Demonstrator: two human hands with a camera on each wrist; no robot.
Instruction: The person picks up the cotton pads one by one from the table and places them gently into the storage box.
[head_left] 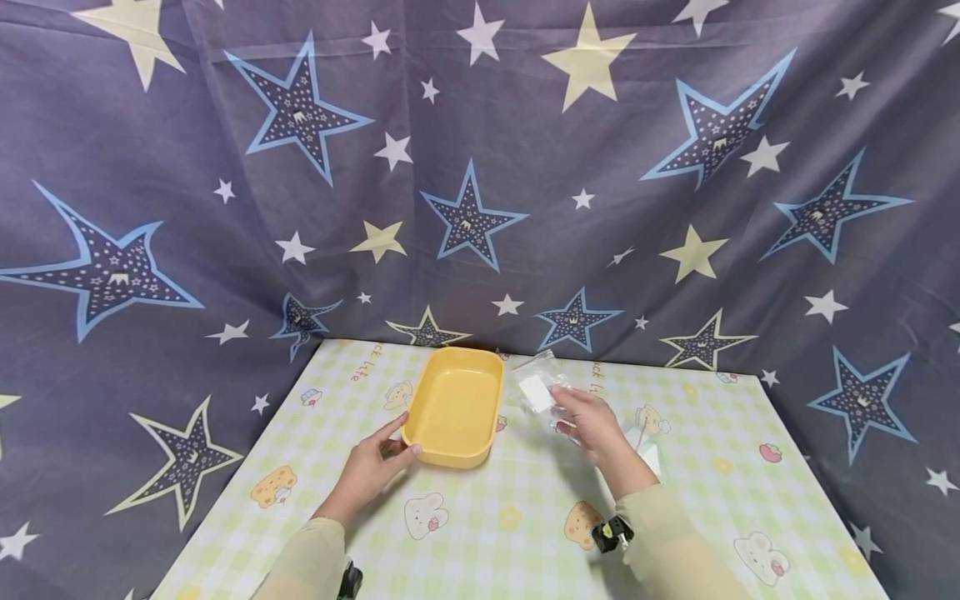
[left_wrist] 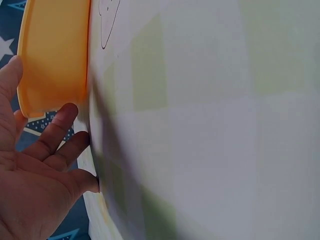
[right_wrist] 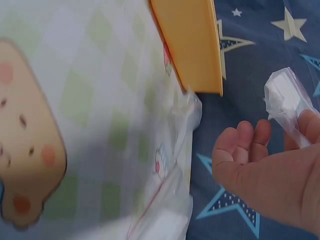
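Observation:
A shallow yellow plastic tray [head_left: 459, 404], with rounded corners, sits on the table. My left hand [head_left: 371, 467] holds it at its near left corner, index finger along the left side and thumb at the front. In the left wrist view the other fingers of the left hand [left_wrist: 45, 175] spread below the tray wall [left_wrist: 55, 60]. My right hand [head_left: 592, 425] pinches a small clear plastic bag [head_left: 536, 388] with a white rectangular piece inside. That bag is raised, just right of the tray. In the right wrist view, the remaining fingers of the right hand [right_wrist: 270, 170] curl loosely.
Another clear bag [head_left: 648, 454] with a white piece lies on the table behind the right wrist. The right wrist view shows crumpled clear plastic [right_wrist: 186, 117] near the tray. A checked cartoon cloth [head_left: 517, 542] covers the table; a star-patterned curtain [head_left: 480, 125] hangs behind it.

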